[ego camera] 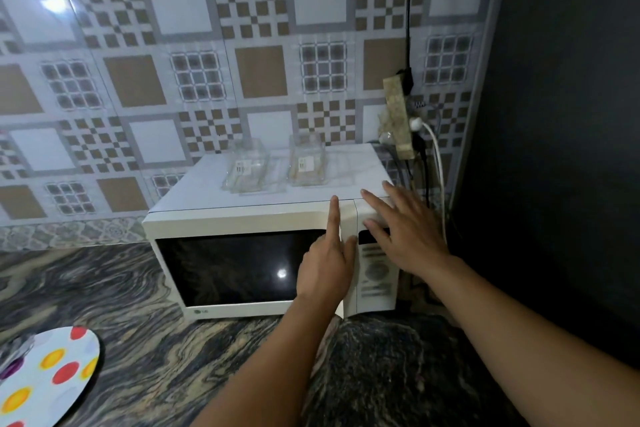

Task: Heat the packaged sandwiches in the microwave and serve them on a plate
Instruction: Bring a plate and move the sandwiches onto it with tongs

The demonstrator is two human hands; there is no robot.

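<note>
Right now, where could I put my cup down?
Bare counter lies left of the microwave, between the tiled wall and the spotted plate. The microwave's top is crowded with two sandwich packs. Both hands, left hand and right hand, crowd its door edge.

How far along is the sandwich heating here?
Barely begun. Done: two packaged sandwiches sit on top of the microwave, and a spotted plate waits on the counter. In hand: the left hand is at the door's edge while the right hand rests flat by the control panel. Left: loading, heating and plating.
</note>
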